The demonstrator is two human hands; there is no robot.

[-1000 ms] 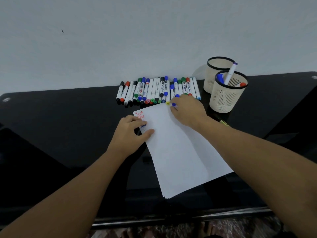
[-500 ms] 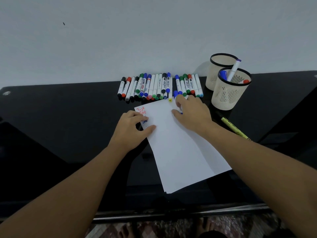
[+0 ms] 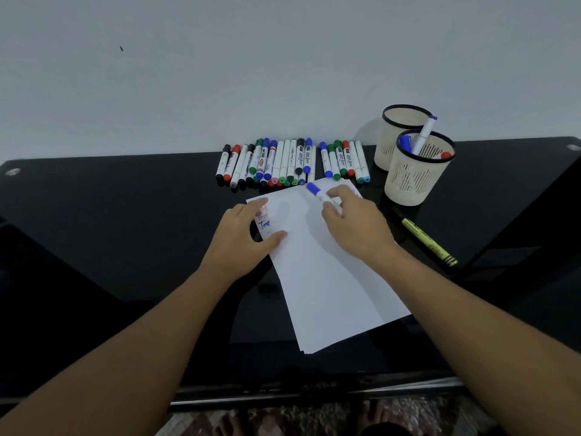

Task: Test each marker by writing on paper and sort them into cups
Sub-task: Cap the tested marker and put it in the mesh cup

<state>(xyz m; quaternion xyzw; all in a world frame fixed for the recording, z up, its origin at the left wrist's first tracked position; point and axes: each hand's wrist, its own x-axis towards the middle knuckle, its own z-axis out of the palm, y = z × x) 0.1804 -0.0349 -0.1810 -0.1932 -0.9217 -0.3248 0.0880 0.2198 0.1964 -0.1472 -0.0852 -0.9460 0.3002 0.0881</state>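
My right hand pinches a white marker with a blue cap just above the top of the white paper; the cap points up-left. My left hand rests flat on the paper's upper left corner, beside red and blue test scribbles. A row of capped markers lies along the wall, with a gap right of the middle. Two cream mesh cups stand at the right: the near cup holds three markers, and nothing shows in the far cup.
A yellow highlighter lies on the black glass table right of the paper. The wall rises directly behind the marker row. The table's front edge runs below the paper, with a patterned floor under it.
My right hand has lifted the blue-capped marker out of the row and drawn it back over the paper. My left hand has stayed on the paper's corner.
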